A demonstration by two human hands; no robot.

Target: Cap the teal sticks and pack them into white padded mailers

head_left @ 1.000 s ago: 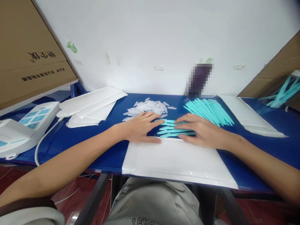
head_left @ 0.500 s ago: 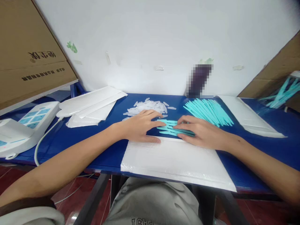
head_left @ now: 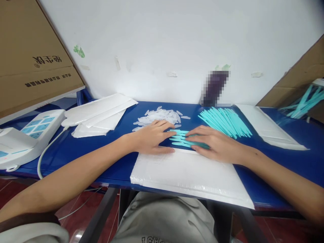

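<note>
Several turquoise sticks [head_left: 181,138] lie in a small row on the blue table, between my two hands. My left hand [head_left: 154,137] rests at their left ends, thumb and fingers apart, holding nothing. Over their right ends lies my right hand [head_left: 211,143], its fingers spread on top of the sticks. Behind my left hand is a loose pile of small translucent white pieces [head_left: 162,115]. A larger heap of turquoise sticks [head_left: 225,122] sits behind my right hand. Below both hands, a white padded envelope [head_left: 189,173] lies at the front edge.
White envelopes [head_left: 101,111] and a white power strip [head_left: 48,135] with a cable are on the left. Another white envelope [head_left: 270,128] lies on the right, near a clear container of turquoise sticks [head_left: 307,101]. Cardboard [head_left: 32,50] stands at the left; a white wall is behind.
My right hand has shifted slightly left over the sticks, its fingers a bit more spread. My left hand has hardly moved.
</note>
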